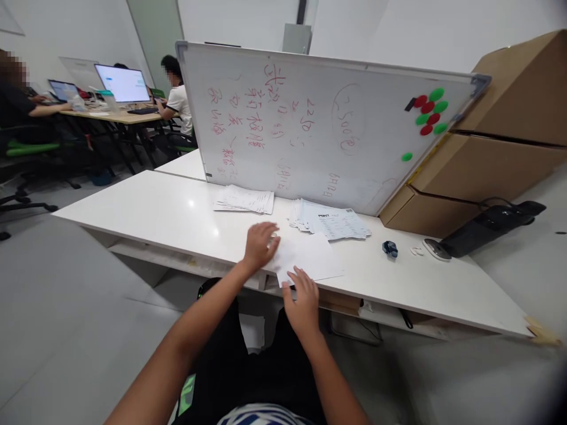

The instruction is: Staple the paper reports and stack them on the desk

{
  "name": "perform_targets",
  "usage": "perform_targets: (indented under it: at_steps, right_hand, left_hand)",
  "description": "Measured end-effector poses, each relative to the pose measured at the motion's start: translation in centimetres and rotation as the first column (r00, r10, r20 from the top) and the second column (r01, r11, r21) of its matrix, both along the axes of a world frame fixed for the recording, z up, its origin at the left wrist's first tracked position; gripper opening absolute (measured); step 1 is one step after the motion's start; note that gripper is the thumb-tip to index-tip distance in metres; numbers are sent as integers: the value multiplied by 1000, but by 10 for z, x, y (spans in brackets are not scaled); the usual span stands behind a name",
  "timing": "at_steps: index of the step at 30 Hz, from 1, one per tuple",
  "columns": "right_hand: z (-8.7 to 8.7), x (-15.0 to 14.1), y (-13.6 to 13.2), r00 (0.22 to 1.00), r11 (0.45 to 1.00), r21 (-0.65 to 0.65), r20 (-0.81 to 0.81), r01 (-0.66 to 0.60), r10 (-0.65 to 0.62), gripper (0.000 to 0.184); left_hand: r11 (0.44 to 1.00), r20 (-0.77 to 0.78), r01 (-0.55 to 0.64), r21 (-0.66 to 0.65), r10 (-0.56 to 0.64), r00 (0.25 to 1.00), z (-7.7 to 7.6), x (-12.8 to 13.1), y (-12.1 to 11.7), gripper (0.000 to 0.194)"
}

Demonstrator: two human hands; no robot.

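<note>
While paper (305, 254) lies on the desk (133, 206), people (186, 106) sit beyond.

Partly covered, cropped, or too fine to read
The left bare hand (261, 245) and right bare hand (303, 297) each hide part of the plain white paper (312, 254); whether the right one grips it is unclear. Most lettering on the stacked pale-blue printed sheets (339, 225) is illegibly small. The picture's right edge cuts off the upper brown cardboard box (522, 88).
</note>
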State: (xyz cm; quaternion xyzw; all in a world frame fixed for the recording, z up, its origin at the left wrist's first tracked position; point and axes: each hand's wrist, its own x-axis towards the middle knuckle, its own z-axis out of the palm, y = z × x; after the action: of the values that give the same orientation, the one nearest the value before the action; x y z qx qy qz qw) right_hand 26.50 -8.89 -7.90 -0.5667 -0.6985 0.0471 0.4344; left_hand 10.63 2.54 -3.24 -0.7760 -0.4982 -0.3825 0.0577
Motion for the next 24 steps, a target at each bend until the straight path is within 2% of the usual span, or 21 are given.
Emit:
perform_targets:
  at_steps: [2,3,5,7,9,12,15,18,21,24]
  right_hand:
    - [-6,18,-6,969,996,19,-234,89,-82,27]
    - [-11,27,-11,926,989,-17,-349,144,-141,28]
    - [-25,42,-22,805,964,-178,-532,197,-263,31]
    - [-40,53,-36,678,924,-347,-642,161,-359,36]
    - [-52,62,-49,574,890,-444,-704,105,-419,40]
    - [-61,73,-62,468,868,-496,-762,23,-448,45]
    - [-58,82,-61,348,872,-481,-835,-88,-425,50]
    - [-48,87,-45,264,894,-422,-889,-154,-374,53]
    - [-41,88,-26,234,906,-382,-912,-183,-337,50]
    - [-39,87,-13,220,911,-369,-919,-184,-328,37]
  left_hand:
    - [978,-141,182,-99,-195,971,-8,27,-30,36]
    - [958,-217,241,-155,-271,938,-14,41,-43,40]
    - [956,-266,167,-239,-230,936,-27,65,-62,55]
    - [949,-280,85,-302,-174,944,-38,76,-70,58]
    - [931,-284,86,-355,-195,939,-41,72,-71,52]
    - [868,-246,207,-451,-344,906,-34,47,-67,46]
    - [780,-118,324,-535,-449,886,-19,23,-63,45]
    - [729,0,372,-574,-454,891,-8,14,-61,43]
    - [758,41,321,-568,-364,931,-5,18,-63,40]
    - [823,-35,231,-519,-290,957,-6,29,-68,37]
